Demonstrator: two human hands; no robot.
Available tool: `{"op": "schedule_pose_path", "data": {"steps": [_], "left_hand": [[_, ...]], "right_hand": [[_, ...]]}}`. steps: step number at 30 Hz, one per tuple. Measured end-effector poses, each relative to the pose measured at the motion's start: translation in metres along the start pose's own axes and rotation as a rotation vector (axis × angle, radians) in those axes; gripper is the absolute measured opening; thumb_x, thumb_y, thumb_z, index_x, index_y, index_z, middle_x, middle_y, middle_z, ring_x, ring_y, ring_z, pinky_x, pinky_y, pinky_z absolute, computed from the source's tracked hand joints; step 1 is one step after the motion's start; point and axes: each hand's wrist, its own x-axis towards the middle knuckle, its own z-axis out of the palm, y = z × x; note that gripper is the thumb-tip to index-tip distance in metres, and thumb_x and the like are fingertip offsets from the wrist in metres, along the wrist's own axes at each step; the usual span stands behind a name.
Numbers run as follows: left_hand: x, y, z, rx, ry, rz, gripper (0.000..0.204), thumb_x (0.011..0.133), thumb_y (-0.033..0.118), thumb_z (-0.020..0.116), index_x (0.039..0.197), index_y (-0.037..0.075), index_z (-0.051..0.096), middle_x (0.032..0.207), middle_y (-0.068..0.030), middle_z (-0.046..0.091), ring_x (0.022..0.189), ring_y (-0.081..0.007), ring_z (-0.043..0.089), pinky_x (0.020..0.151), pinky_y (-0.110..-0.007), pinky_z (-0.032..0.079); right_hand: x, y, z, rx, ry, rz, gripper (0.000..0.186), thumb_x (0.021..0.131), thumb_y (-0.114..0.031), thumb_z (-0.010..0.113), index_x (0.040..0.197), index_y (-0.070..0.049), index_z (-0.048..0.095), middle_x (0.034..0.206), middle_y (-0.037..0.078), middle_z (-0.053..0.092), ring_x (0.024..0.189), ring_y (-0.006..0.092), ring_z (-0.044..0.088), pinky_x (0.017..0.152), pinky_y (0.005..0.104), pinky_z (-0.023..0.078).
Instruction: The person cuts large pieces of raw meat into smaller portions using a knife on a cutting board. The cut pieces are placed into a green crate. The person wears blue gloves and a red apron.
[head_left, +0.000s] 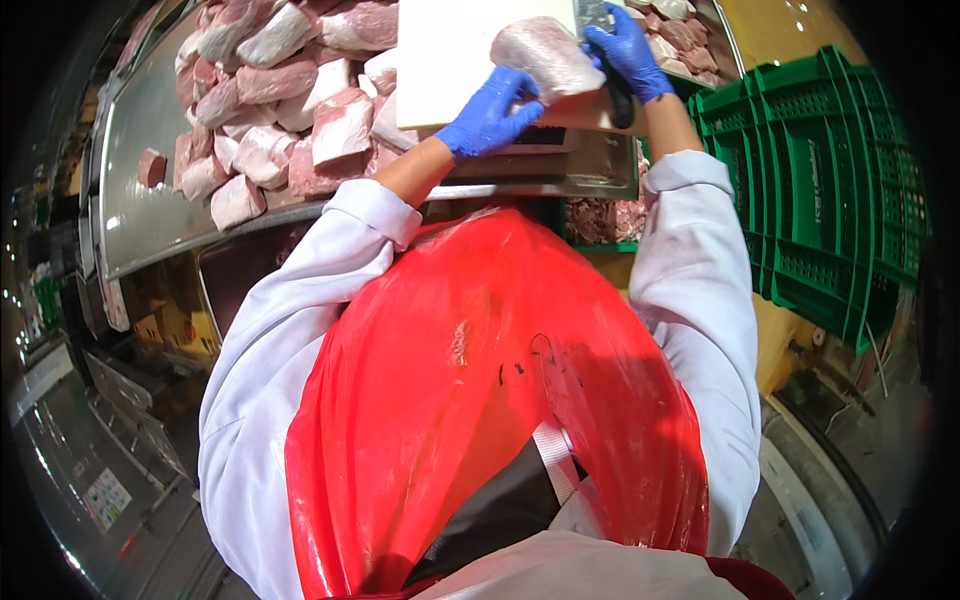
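A pale pink piece of meat (548,60) with a whitish layer lies on the white cutting board (440,50). My left hand (492,115), in a blue glove, has its fingers curled against the meat's near left edge. On the right side of the meat, my right hand (628,55), gloved in blue too, is closed round a knife (621,103). Its dark handle end sticks out below the hand, and a grey part of it shows above the fingers at the board's edge. How far the blade reaches is cut off by the frame's top.
Left of the board, many meat chunks (265,85) are piled on a metal table (140,215). Smaller pieces (685,40) fill a tray at upper right. Green crates (800,170) stand at my right. Below the table edge, a bin holds meat trimmings (600,220).
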Motion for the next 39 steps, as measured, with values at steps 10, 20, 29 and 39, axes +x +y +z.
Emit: {"op": "schedule_pose_path", "data": {"steps": [10,20,29,39], "left_hand": [[0.062,-0.047,-0.062,-0.337,0.203,-0.395,0.047,0.087,0.033,0.080,0.117,-0.002,0.070,0.110,-0.0152,0.074,0.099,-0.0193,0.070,0.090,-0.033,0.056],[0.035,-0.015,-0.005,-0.158,0.151,-0.403,0.023,0.092,0.022,0.075,0.097,-0.001,0.074,0.082,-0.0053,0.075,0.072,-0.0088,0.064,0.070,-0.028,0.053],[0.026,-0.025,-0.008,-0.249,0.156,-0.419,0.021,0.095,0.018,0.071,0.095,-0.003,0.072,0.080,-0.0065,0.073,0.072,-0.0088,0.064,0.068,-0.027,0.053],[0.012,-0.025,-0.010,0.012,0.272,-0.330,0.018,0.092,0.019,0.070,0.091,0.001,0.072,0.075,-0.0088,0.071,0.067,-0.0127,0.065,0.067,-0.030,0.054]], "right_hand": [[-0.127,-0.041,0.133,0.231,0.372,-0.089,0.046,0.095,-0.001,0.061,0.137,0.003,0.041,0.095,0.013,0.065,0.068,0.0150,0.065,0.049,0.0264,0.054],[-0.102,-0.038,0.059,-0.559,0.371,-0.152,0.062,0.093,-0.012,0.065,0.150,-0.007,0.041,0.089,0.015,0.073,0.069,0.0216,0.072,0.058,0.0352,0.058],[-0.107,-0.052,0.095,-1.263,0.087,-0.295,0.077,0.091,-0.016,0.061,0.160,-0.030,0.030,0.083,0.016,0.070,0.067,0.0366,0.070,0.061,0.0483,0.058],[-0.267,-0.075,0.027,-1.583,-0.221,-0.064,0.092,0.082,-0.003,0.061,0.162,-0.031,0.027,0.072,0.011,0.060,0.052,0.0324,0.062,0.046,0.0456,0.050]]}}
